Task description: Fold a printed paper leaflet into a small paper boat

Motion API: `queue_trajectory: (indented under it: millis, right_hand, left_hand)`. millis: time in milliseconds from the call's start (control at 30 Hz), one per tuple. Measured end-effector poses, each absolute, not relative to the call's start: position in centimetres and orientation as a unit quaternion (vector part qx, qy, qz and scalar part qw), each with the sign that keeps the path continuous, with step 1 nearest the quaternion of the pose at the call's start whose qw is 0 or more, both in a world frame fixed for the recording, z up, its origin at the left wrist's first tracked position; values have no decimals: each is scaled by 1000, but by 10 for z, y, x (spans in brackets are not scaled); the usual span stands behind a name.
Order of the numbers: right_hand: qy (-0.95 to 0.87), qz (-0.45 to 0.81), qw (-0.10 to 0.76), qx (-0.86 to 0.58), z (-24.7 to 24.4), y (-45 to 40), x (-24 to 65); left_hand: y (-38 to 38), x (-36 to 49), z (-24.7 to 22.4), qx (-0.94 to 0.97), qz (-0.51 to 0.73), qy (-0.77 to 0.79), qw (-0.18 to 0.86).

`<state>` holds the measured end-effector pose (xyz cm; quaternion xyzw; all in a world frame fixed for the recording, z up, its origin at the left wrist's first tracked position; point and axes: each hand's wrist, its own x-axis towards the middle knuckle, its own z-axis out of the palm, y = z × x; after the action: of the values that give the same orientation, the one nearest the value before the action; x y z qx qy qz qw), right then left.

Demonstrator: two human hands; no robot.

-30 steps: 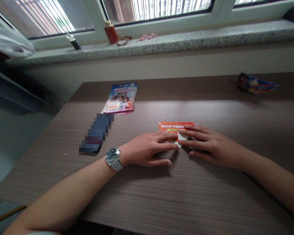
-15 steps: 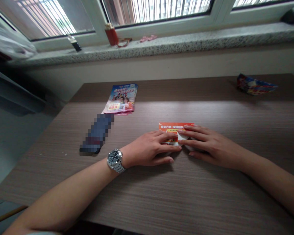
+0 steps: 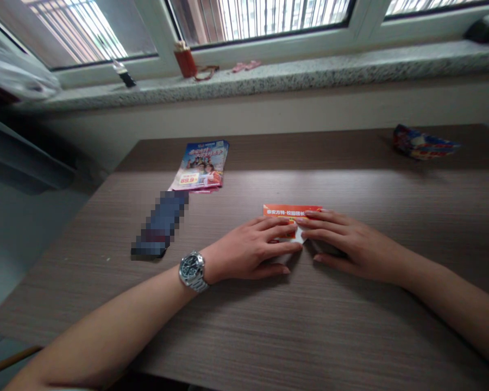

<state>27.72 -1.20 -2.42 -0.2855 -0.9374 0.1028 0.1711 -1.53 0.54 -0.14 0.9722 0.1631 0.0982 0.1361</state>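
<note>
A small orange, white-lettered folded flyer (image 3: 285, 210) lies on the wooden table (image 3: 244, 336) in front of me. Across its left and lower part rests my left hand (image 3: 255, 247), palm down with fingers stretched out. My right hand (image 3: 346, 244) lies on its right edge, fingers also extended and slightly spread. Both sets of fingertips press the paper flat and nearly meet at a white patch of it. Part of the flyer is hidden under the fingers. A silver watch (image 3: 193, 270) is on my left wrist.
A stack of colourful flyers (image 3: 201, 165) sits at the back left, with a pixelated dark phone-like object (image 3: 160, 225) nearer me. At the back right stands a folded blue-and-red paper piece (image 3: 424, 144). Behind the table, the stone windowsill (image 3: 309, 70) holds a red-brown container (image 3: 185, 61).
My right fingers have shifted slightly on the flyer, and my left fingers cover a little more of its middle. The view has tilted very slightly.
</note>
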Motion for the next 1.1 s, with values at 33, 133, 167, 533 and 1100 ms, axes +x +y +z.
queue_trajectory:
  millis: [33,133,167,533,1100]
  right_hand:
    - [-938,103,170,-285,-24,-12,277]
    - [-939,100,158,-289,-25,-12,278]
    - [-940,98,154,-289,-25,-12,278]
    - [-938,104,155,-292,-23,-13,277]
    - [-946,87,156,-272,-26,-11,278]
  left_hand:
    - [5,-15,-2,970,100,167,143]
    - [5,-14,-3,966,101,176,161]
    - [5,-14,-3,966,99,178,161]
    - [4,-14,1,966,100,179,160]
    - [6,-14,1,968,87,182,147]
